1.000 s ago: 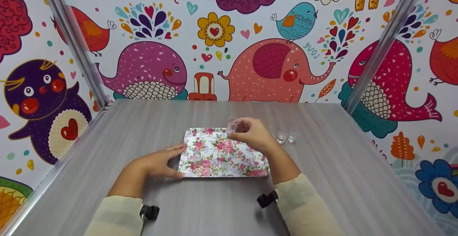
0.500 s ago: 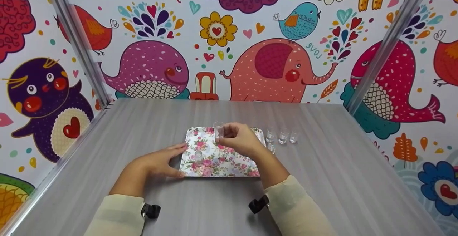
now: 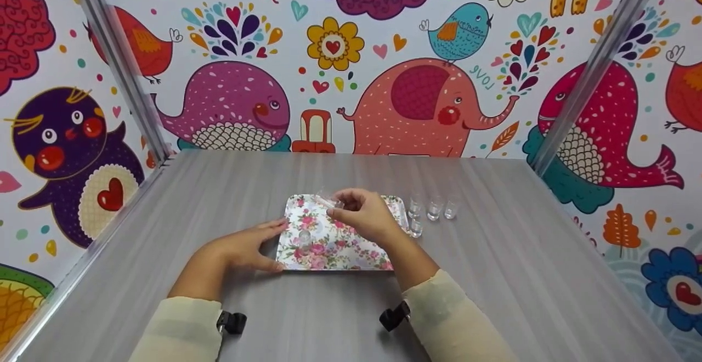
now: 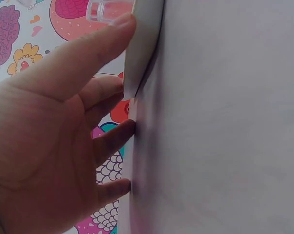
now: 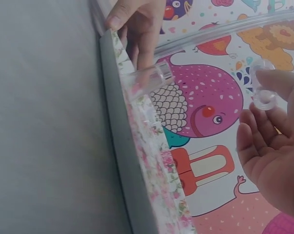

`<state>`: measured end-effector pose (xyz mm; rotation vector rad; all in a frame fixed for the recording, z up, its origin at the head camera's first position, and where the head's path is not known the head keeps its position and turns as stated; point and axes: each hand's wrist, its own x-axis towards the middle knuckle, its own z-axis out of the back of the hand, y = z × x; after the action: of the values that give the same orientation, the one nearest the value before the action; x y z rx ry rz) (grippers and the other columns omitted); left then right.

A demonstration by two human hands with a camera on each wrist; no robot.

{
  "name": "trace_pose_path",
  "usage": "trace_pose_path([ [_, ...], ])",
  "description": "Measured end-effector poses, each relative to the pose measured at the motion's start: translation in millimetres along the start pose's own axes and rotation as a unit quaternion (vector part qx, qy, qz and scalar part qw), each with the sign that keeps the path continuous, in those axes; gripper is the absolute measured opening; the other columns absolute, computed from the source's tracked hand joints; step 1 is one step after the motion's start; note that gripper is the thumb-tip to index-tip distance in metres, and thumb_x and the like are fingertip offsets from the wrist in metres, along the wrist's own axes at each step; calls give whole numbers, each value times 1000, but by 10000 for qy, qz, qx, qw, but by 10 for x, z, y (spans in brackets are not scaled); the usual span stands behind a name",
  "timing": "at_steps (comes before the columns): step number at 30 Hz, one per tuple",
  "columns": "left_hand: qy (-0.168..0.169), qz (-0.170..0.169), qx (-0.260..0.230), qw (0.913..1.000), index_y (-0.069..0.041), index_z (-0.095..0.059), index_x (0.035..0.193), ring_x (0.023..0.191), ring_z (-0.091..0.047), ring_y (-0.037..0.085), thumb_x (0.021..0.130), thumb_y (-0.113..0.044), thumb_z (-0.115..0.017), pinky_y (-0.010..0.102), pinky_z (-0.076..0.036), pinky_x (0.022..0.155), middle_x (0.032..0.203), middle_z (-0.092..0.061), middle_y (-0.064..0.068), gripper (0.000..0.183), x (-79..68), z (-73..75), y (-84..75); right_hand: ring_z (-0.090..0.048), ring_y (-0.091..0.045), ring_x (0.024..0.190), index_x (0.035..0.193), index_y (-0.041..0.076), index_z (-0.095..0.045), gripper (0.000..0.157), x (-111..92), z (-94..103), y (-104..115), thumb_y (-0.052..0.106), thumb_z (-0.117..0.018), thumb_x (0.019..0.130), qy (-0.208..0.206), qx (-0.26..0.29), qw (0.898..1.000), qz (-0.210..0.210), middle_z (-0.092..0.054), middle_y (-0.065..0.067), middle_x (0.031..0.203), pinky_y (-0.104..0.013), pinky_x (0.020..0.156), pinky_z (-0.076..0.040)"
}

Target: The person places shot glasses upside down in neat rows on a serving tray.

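A floral tray (image 3: 345, 252) with pink roses lies on the table. My left hand (image 3: 247, 249) rests at its left side, fingers extended, thumb (image 4: 122, 22) on the rim near the front corner. Over the back of the tray my right hand (image 3: 364, 214) pinches a small clear shot glass (image 3: 323, 200) between thumb and fingertips. The right wrist view shows this held shot glass (image 5: 264, 87) lying over sideways, raised off the tray. Another shot glass (image 3: 304, 239) stands upside down on the tray's left part, thick base up (image 5: 164, 73).
Several clear shot glasses (image 3: 434, 208) stand upright on the grey table (image 3: 307, 318) just right of the tray, one (image 3: 415, 227) close to its right edge. Cartoon-printed walls (image 3: 351, 99) and metal corner posts (image 3: 126, 71) enclose the table.
My right hand has moved left over the tray with the shot glass, which has gone from upright to tipped over sideways. The left hand stays at the tray's left side.
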<state>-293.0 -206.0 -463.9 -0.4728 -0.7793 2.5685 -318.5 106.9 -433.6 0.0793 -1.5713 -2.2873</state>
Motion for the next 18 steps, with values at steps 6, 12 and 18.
trace_pose_path([
  [6,39,-172,17,9998,-8,-32,169,165,-21,46,87,-37,-89,68,-22,131,179,-24,14,103,-1,14,-14,-66,-17,89,119,19,-79,32,11,-42,-54,40,-82,95,-119,-21,9999,-42,-75,-3,101,-28,74,-58],
  [12,74,-113,-33,9999,-9,-31,169,165,-19,47,87,-37,-88,69,-21,131,180,-23,13,104,-4,13,-14,-63,-16,89,123,18,-79,31,40,-85,-135,37,-79,99,-132,-225,9997,5,-73,-2,101,-26,74,-55],
  [18,75,-79,-18,9999,-11,-31,170,165,-19,46,87,-38,-88,70,-21,130,180,-23,12,104,-1,7,-1,-62,-14,88,125,15,-79,32,56,-149,-177,30,-82,96,-42,-492,9987,116,-71,-2,98,-25,72,-55],
])
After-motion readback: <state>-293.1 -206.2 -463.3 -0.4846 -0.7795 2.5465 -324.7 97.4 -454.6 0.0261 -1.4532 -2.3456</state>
